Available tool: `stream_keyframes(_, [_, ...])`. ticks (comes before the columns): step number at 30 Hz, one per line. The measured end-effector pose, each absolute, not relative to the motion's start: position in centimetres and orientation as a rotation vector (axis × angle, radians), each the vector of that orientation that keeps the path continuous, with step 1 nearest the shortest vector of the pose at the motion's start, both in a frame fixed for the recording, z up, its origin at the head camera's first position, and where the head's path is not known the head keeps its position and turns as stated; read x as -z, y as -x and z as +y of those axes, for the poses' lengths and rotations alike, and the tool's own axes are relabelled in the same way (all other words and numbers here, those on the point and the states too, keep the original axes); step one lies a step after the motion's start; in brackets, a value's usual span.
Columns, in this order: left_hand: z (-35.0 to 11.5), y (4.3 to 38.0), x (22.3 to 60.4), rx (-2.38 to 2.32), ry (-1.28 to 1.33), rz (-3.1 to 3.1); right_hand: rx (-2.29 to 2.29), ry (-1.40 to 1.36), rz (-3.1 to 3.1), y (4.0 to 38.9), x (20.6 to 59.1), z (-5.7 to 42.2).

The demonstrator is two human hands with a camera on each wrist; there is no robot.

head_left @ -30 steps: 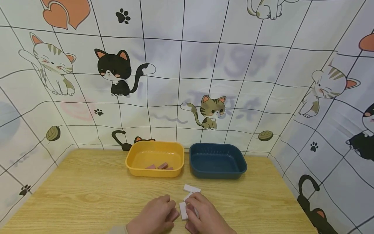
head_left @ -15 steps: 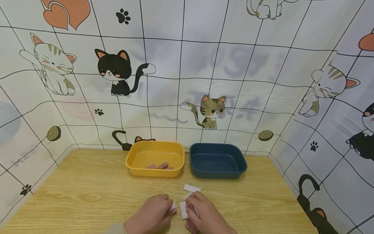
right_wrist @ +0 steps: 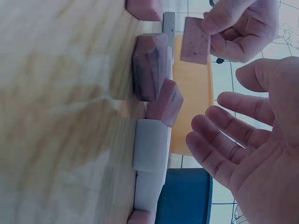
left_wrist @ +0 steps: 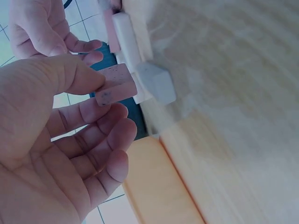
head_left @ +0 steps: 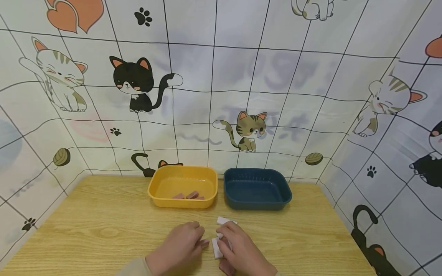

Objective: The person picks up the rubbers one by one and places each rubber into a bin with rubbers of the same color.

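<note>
Between thumb and index finger, my left hand (head_left: 179, 245) pinches a small pink block (left_wrist: 117, 86) with dark specks. In the right wrist view this block is held up off the table, its flat face showing. My right hand (head_left: 243, 249) hovers over a loose group of blocks, fingers apart and relaxed, holding nothing. White blocks (right_wrist: 150, 144) lie end to end below it, with pink blocks (right_wrist: 164, 102) beside them. In the head view the right hand partly hides this group; one white block (head_left: 216, 248) shows at its left.
A yellow bin (head_left: 183, 203) holding several pink pieces (head_left: 192, 195) stands at the back of the wooden table (head_left: 103, 230). Right of it is a dark blue bin (head_left: 257, 205) with nothing visible inside. A cat-print sheet (head_left: 193, 103) hangs behind and at both sides.
The pink block in my left hand has been turned; its pale face showed half a second ago. The left hand has shifted slightly forward, and the right hand has moved a little.
</note>
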State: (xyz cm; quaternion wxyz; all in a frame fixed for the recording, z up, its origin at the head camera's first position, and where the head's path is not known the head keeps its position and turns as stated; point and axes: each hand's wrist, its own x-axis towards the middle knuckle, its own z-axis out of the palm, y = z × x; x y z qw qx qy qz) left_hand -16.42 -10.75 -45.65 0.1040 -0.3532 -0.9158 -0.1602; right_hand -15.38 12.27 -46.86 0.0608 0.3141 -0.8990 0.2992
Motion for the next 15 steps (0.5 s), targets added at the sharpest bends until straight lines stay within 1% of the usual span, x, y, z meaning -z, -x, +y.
stream_keyframes(9, [-11.1, 17.8, 44.4, 0.418, 1.002, -2.674, -0.932, -0.938, -2.665, 15.9, 46.9, 11.7])
stream_keyframes(15, [-11.6, 19.0, 44.2, 0.421, 0.953, -2.673, -0.965, -0.942, -2.647, 16.2, 46.8, 11.6])
